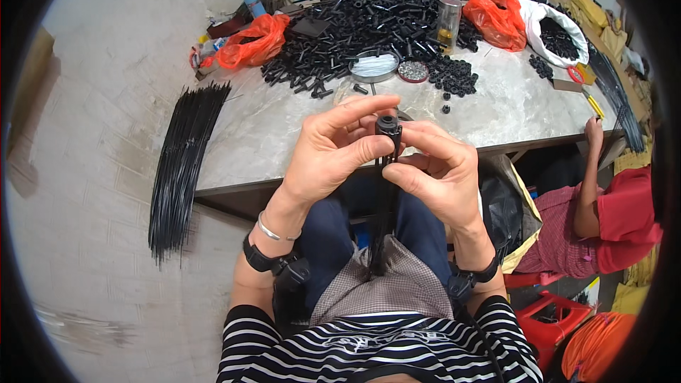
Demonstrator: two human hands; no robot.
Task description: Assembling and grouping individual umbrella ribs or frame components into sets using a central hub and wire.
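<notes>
Above my lap, at the near edge of the table, I hold a black cylindrical part [387, 126] upright, with a hollow round top. Slim black rods [383, 220] hang from it down to my lap. My left hand [337, 143] has its thumb against the part's side and its fingers curled behind the top. On the other side, my right hand [436, 170] closes its thumb and fingers around the part and the rods just below its top. The fingers partly hide where the rods meet the part.
A heap of black tube-shaped parts [340, 25] covers the table's far middle. Near it are a round dish of pale pins [374, 65], small black caps [454, 76], a glass [448, 23] and orange bags [257, 41]. Long black rods [186, 170] overhang the left edge. A person [603, 220] sits at right.
</notes>
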